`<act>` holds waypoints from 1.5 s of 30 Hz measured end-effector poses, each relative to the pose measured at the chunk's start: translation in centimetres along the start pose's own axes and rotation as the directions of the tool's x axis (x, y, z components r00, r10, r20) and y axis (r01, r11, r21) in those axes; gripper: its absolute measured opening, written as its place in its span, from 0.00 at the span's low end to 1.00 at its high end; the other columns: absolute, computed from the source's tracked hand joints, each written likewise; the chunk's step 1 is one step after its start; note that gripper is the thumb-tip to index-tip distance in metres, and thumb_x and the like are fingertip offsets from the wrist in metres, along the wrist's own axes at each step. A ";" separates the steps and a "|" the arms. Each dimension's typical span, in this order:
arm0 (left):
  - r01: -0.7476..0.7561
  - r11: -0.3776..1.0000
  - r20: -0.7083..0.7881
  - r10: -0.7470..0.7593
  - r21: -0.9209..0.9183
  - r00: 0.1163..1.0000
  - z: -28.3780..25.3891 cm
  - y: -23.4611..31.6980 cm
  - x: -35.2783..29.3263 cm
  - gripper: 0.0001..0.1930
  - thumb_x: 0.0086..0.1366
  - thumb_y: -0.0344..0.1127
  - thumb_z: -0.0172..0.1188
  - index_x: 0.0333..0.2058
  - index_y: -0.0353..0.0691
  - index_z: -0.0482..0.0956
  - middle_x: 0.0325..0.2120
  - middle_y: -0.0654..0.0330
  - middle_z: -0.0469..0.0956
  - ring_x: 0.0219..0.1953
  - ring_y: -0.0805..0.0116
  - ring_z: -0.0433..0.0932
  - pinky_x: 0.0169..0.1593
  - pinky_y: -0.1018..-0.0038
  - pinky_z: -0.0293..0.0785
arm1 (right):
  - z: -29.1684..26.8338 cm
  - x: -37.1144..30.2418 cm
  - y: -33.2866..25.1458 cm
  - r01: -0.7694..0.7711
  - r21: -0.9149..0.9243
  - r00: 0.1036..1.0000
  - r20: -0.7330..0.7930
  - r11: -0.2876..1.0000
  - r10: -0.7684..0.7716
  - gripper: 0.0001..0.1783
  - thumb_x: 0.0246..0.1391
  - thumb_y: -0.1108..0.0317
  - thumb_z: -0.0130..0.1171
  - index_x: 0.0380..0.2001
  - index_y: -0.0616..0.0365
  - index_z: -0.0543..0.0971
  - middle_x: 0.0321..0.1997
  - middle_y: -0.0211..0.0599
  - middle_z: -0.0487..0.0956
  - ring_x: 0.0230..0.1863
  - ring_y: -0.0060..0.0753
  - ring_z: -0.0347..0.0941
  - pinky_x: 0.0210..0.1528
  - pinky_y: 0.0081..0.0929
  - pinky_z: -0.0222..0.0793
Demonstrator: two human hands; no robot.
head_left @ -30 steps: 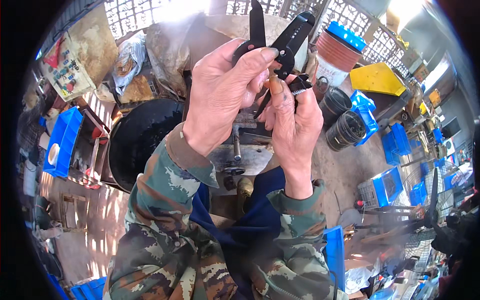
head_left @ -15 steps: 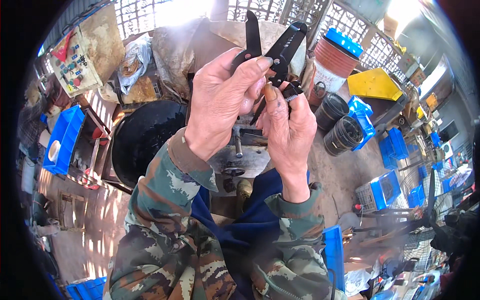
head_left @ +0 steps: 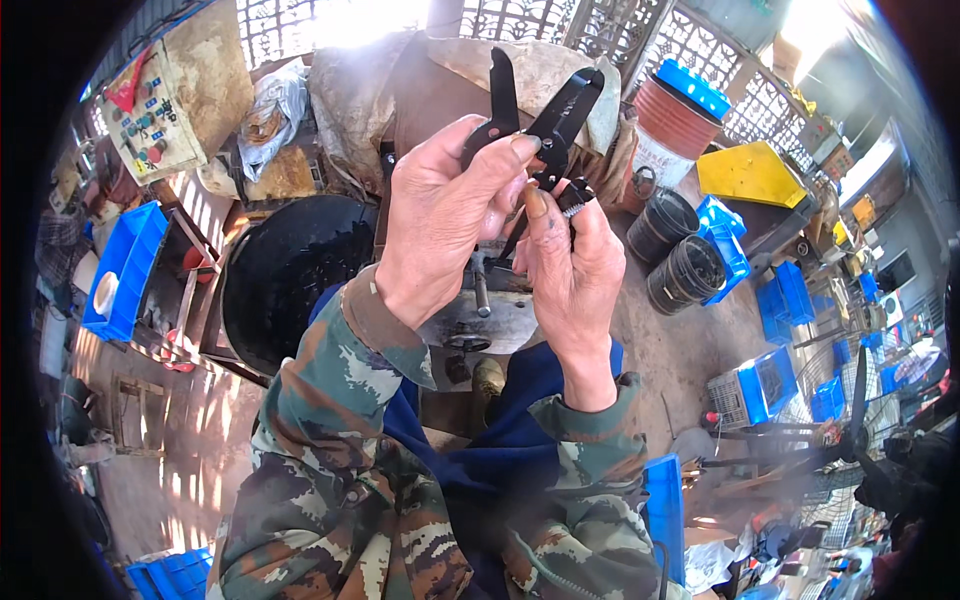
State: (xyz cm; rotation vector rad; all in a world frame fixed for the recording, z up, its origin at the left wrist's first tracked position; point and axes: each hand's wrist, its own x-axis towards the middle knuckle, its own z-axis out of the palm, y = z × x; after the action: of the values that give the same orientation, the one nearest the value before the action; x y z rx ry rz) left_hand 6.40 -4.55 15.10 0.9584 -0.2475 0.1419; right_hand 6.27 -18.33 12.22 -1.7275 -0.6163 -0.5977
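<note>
My left hand (head_left: 437, 215) is closed around a black wire stripper (head_left: 552, 140), its two jaw arms spread apart and pointing away from me. A row of small notches marks the right arm. Just below its pivot my right hand (head_left: 575, 285) pinches with thumb and fingertips, touching or nearly touching the tool. A small black part with a silver ridged edge (head_left: 575, 204) shows at my right index finger; whether it belongs to the tool I cannot tell. Between the hands a dark strip points down, mostly hidden by fingers.
Below my hands stands a metal bench fixture with a lever (head_left: 481, 290). A large black basin (head_left: 290, 275) holding dark pieces is to its left. On the right are black buckets (head_left: 685, 272), a red-brown drum (head_left: 675, 115) and blue crates (head_left: 768, 385). A blue bin (head_left: 128, 270) stands far left.
Both hands and the wire stripper sit slightly lower in the picture. My right fingertips have shifted a little left, closer under the pivot. The jaw arms remain spread.
</note>
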 end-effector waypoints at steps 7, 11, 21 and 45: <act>0.024 1.000 -0.083 -0.025 -0.019 0.996 -1.3 -1.7 -0.7 0.06 0.67 0.32 0.64 0.38 0.36 0.80 0.23 0.65 0.75 0.19 0.84 0.67 0.21 0.86 0.57 | 0.7 -1.6 1.4 -0.053 -0.045 0.998 0.020 0.998 0.054 0.12 0.68 0.64 0.56 0.45 0.64 0.77 0.23 0.27 0.75 0.20 0.15 0.70 0.22 0.17 0.64; 0.064 0.996 -0.106 -0.070 -0.059 0.992 -2.1 -2.7 -0.7 0.07 0.67 0.32 0.65 0.37 0.35 0.80 0.22 0.65 0.76 0.19 0.83 0.68 0.21 0.86 0.58 | 0.9 -1.9 2.6 -0.059 -0.059 0.997 0.047 0.996 0.062 0.12 0.68 0.65 0.56 0.45 0.64 0.77 0.24 0.27 0.75 0.20 0.14 0.69 0.21 0.17 0.63; 0.081 0.995 -0.153 -0.089 -0.056 0.984 -3.6 -3.2 -0.5 0.07 0.68 0.33 0.64 0.37 0.34 0.80 0.21 0.64 0.75 0.18 0.83 0.66 0.19 0.85 0.55 | 2.0 -1.6 2.2 -0.179 0.001 0.979 0.100 0.984 0.178 0.08 0.64 0.73 0.58 0.43 0.64 0.77 0.26 0.40 0.74 0.24 0.34 0.70 0.28 0.29 0.66; -0.105 0.994 -0.076 0.108 0.036 0.991 -1.7 -0.4 -2.0 0.07 0.68 0.31 0.63 0.41 0.34 0.81 0.25 0.64 0.77 0.23 0.84 0.69 0.21 0.88 0.56 | 2.0 -1.5 -1.3 -0.165 0.168 0.986 0.014 0.972 0.165 0.09 0.66 0.72 0.57 0.46 0.64 0.78 0.24 0.30 0.76 0.22 0.16 0.68 0.25 0.18 0.63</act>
State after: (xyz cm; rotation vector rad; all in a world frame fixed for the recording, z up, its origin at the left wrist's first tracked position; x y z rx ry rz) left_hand 4.79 -3.38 13.30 0.9699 -0.2255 0.2810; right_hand 4.44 -16.23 11.72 -1.6009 -0.5029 -0.4168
